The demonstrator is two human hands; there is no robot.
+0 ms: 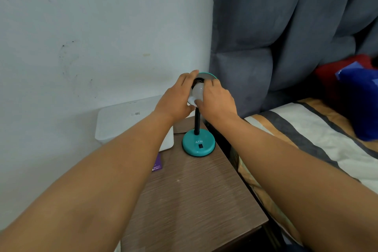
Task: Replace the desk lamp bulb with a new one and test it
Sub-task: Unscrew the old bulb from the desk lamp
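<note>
- The lamp shade (206,76) was mostly hidden behind both hands; only a teal arc of its rim and a strip of pale inner surface showed above the knuckles.
- The socket appeared as a dark ring at the top of the bulb (198,91); whether the bulb's base was fully seated in it could not be made out.
- The bulb, white and frosted, was unlit and tilted, with its rounded end pointing down and towards the camera. Only its middle showed between the hands.
- The left hand (177,98) was curled around the shade's left side, fingers reaching over the rim; its thumb lay under the bulb's lower end.
- The right hand (217,99) was closed on the bulb from the right, thumb pressed against the rounded end and fingers wrapped over the top.
- The lamp's black neck (197,121) rose from a round teal base (198,143), lettered "ATN", with a small black switch (201,146) whose position was too small to read.
- The base stood near the back right edge of the brown wood-grain worktop (194,200).
- A white box (131,118) and a purple card (157,162) were partly covered by the left forearm; the print on both was illegible.
- A bed (311,129) with striped bedding was cut off at the right edge.
</note>
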